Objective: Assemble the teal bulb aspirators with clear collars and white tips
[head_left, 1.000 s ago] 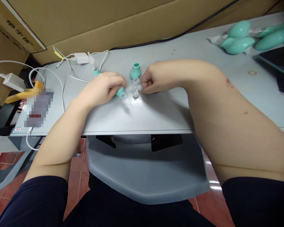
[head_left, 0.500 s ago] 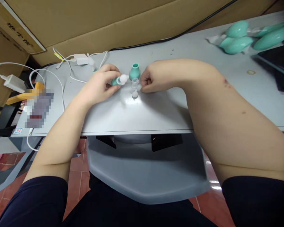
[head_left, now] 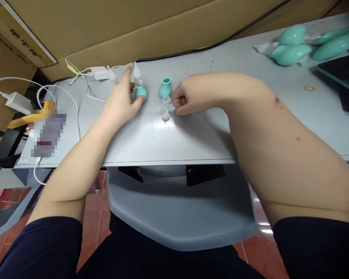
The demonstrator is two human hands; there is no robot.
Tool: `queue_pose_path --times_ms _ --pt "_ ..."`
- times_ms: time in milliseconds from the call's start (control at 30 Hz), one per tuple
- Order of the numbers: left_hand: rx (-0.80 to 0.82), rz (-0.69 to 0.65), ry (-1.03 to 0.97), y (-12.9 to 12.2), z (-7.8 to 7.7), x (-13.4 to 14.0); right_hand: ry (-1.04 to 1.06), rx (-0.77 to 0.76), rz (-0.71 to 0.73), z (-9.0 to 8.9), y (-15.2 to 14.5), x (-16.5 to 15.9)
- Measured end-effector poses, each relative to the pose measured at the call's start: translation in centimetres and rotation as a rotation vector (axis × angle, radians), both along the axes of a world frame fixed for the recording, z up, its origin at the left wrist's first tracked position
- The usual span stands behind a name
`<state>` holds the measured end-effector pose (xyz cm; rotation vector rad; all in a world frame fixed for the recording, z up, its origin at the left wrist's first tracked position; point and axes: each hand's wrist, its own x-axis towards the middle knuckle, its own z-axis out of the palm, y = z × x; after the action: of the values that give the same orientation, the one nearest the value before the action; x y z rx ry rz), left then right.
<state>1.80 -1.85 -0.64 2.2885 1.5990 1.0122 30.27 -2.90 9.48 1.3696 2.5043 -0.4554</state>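
Note:
My left hand (head_left: 120,95) has its fingers spread beside a small teal bulb (head_left: 140,92), which stands upright with a white tapered nozzle (head_left: 136,72) rising above it. The thumb touches or nearly touches the bulb's front. Partly behind this hand is another white nozzle (head_left: 111,74). My right hand (head_left: 183,97) is curled closed on the table; its fingertips are largely hidden, and what they hold cannot be made out. Just left of it stand an open-topped teal bulb (head_left: 165,89), a clear cup-like piece (head_left: 166,101) and a small whitish rounded piece (head_left: 165,115).
White cables and a white adapter (head_left: 99,73) lie at the back left, with a blurred-out phone-like object (head_left: 49,133) at the left edge. Larger teal pieces (head_left: 292,54), a dark object (head_left: 343,79) and a tan ring (head_left: 309,88) lie right. Cardboard (head_left: 163,27) borders the back.
The left hand has tipped the teal bulb with its nozzle from lying toward me to upright, slightly left, and its fingers have spread. My right hand has stayed nearly still.

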Motion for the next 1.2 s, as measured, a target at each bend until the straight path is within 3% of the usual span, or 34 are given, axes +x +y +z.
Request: queue_pose_path --times_ms 200,300,367,467,567,900,1100,1200 --pt "0.367 -0.005 0.0 -1.6 2.5 -0.1 -0.019 0.012 -0.002 0.0 -0.1 0.1" --pt "0.569 -0.138 -0.015 -2.6 3.6 1.2 -0.013 0.012 0.003 0.0 0.0 0.0" --pt "0.603 -0.288 0.018 -3.4 4.0 2.1 -0.007 0.008 0.002 0.0 -0.1 0.0" --pt "0.363 -0.555 0.145 -4.3 3.7 2.9 -0.007 -0.006 -0.013 0.3 -0.2 -0.1" --pt "0.111 -0.658 0.23 -4.4 2.9 3.3 -0.027 -0.017 -0.029 0.5 -0.3 -0.2" --pt "0.036 -0.585 0.179 -4.1 2.3 4.5 0.035 -0.026 -0.009 0.3 -0.3 0.1" --pt "-0.04 -0.59 -0.13 -3.8 2.1 3.6 0.15 -0.046 0.034 0.4 0.5 1.3" --pt "-0.111 -0.522 -0.263 -3.1 2.2 2.3 0.383 -0.022 0.04 0.7 0.3 1.9"
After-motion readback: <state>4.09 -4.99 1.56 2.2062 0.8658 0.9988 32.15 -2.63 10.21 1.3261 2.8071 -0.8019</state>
